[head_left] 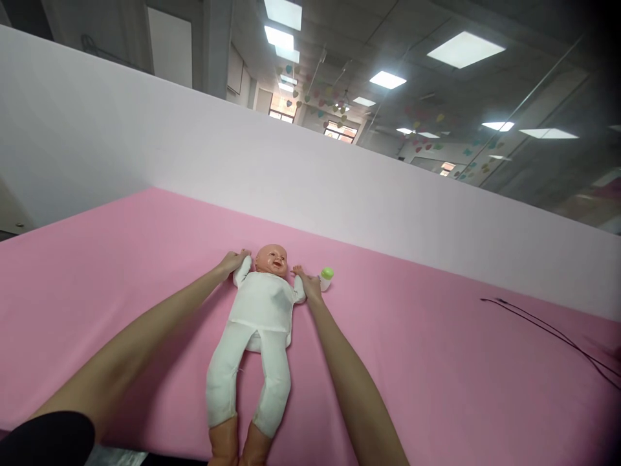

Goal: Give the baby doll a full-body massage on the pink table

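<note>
A baby doll in a white top and white trousers lies on its back on the pink surface, head toward the white wall. Both of its arms are bent up beside its head. My left hand is closed round the doll's hand on the left side of the picture. On the other side, my right hand holds the doll's other hand, whose small fingers show above mine. Just right of my right hand stands a small white bottle with a green cap.
A white partition runs behind the pink surface and along its left side. Thin black cables lie at the right. Beyond the partition are ceiling lights and hanging coloured decorations.
</note>
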Available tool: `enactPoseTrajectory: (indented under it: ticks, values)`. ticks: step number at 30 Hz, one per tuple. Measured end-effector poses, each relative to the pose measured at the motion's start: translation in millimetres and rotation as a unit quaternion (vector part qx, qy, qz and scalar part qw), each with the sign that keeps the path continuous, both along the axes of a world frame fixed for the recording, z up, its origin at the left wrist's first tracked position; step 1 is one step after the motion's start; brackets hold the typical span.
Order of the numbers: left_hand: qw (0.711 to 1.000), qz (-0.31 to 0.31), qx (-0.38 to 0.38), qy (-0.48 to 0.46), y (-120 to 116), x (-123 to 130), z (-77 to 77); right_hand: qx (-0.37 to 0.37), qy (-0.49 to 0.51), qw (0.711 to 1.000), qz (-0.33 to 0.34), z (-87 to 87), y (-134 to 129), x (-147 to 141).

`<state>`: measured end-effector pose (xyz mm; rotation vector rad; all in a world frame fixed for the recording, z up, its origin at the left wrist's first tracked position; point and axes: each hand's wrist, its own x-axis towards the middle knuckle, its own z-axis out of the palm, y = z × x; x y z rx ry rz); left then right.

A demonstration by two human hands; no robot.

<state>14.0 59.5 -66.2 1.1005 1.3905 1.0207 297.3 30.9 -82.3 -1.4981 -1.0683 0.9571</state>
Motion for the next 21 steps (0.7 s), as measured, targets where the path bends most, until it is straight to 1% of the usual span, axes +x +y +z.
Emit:
enactPoseTrajectory:
  ticks: [1, 3, 5, 6, 8, 10, 12, 13, 14, 16, 17, 19, 21]
  values:
    - [0.999, -0.016, 0.021, -0.017, -7, -7, -0.5, 0.013, 0.008, 1.000, 0.010, 2.7, -6, 4]
    - [0.992, -0.067, 0.091, -0.053, -24, -26, 1.7, 0.058, 0.026, 0.996, 0.063, 10.9, -24, 15]
    - [0.974, -0.142, 0.165, -0.061, -44, -48, 5.9, 0.104, 0.029, 0.984, 0.143, 19.4, -49, 28]
    - [0.963, -0.188, 0.190, -0.047, -54, -59, 7.6, 0.113, 0.014, 0.978, 0.173, 22.3, -62, 35]
    - [0.934, -0.285, 0.214, 0.004, -74, -76, 8.7, 0.109, -0.047, 0.964, 0.238, 23.5, -89, 46]
    - [0.898, -0.374, 0.227, 0.050, -90, -85, 6.2, 0.105, -0.131, 0.938, 0.304, 18.2, -110, 53]
    - [0.875, -0.418, 0.232, 0.071, -99, -87, 2.2, 0.103, -0.192, 0.913, 0.345, 9.5, -122, 55]
    - [0.874, -0.422, 0.231, 0.073, -101, -86, 0.5, 0.101, -0.202, 0.909, 0.350, 5.5, -123, 54]
    - [0.879, -0.411, 0.229, 0.070, -100, -85, -0.7, 0.099, -0.196, 0.912, 0.345, 2.7, -121, 52]
    - [0.906, -0.357, 0.221, 0.051, -90, -79, -1.4, 0.100, -0.145, 0.935, 0.309, 2.1, -108, 47]
    - [0.924, -0.313, 0.215, 0.034, -81, -74, -1.1, 0.106, -0.108, 0.948, 0.280, 4.2, -97, 42]
    - [0.962, -0.198, 0.190, -0.008, -59, -60, 0.0, 0.124, -0.033, 0.969, 0.211, 11.6, -69, 31]
    - [0.987, -0.076, 0.138, -0.039, -34, -42, 0.1, 0.131, 0.009, 0.980, 0.152, 18.7, -39, 19]
